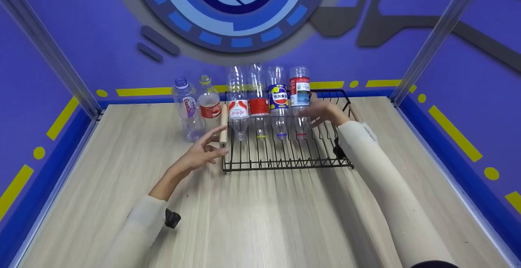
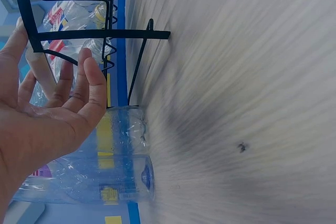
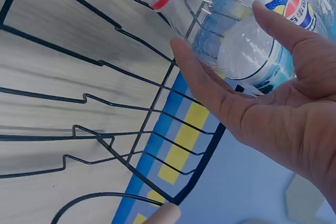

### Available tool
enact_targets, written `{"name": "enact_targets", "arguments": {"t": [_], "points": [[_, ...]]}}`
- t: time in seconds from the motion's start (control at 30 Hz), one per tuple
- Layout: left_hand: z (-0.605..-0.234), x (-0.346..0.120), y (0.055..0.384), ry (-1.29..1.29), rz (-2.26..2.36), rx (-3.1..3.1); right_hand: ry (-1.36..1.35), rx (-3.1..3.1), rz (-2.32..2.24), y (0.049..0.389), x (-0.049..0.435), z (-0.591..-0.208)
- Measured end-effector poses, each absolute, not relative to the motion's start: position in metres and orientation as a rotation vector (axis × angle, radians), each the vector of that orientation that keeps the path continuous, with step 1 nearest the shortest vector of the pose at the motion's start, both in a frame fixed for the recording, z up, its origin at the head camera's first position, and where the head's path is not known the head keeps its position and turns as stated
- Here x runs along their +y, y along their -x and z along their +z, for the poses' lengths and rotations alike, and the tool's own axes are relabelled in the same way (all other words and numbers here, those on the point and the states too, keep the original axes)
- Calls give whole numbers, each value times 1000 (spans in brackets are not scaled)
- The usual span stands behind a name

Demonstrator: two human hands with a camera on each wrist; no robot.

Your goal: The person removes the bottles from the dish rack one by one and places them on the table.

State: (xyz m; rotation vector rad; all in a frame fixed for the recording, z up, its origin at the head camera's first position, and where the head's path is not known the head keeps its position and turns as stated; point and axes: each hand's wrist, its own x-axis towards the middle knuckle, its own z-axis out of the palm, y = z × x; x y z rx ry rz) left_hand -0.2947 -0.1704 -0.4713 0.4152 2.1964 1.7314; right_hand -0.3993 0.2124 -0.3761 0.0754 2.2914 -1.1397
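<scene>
Several clear plastic bottles stand neck-down in a row in a black wire rack (image 1: 285,163). My right hand (image 1: 321,111) is at the rightmost one, a bottle with a red, white and blue label (image 1: 300,91) and a red cap. In the right wrist view, the thumb and fingers of the right hand (image 3: 294,93) lie on either side of this bottle (image 3: 247,51). My left hand (image 1: 199,152) is beside the rack's left wooden handle (image 1: 224,123), its fingers loosely bent. The left wrist view shows the handle (image 2: 42,72) close to these fingers, partly hidden by them.
Left of the rack stand two upright bottles, one with a purple label (image 1: 188,107) and one with a red label (image 1: 210,109). A second wooden handle (image 1: 356,112) is on the rack's right side. A blue patterned wall (image 1: 122,56) rises behind the wooden table (image 1: 252,227).
</scene>
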Motion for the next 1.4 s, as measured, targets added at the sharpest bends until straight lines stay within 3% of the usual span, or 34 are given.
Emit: {"name": "enact_targets", "arguments": {"t": [1.0, 1.4], "points": [[-468, -170, 299, -410, 1674, 2238, 35, 2405, -1291, 373, 250, -354], [-468, -170, 294, -407, 1661, 2247, 251, 2369, -1389, 354, 270, -360]]}}
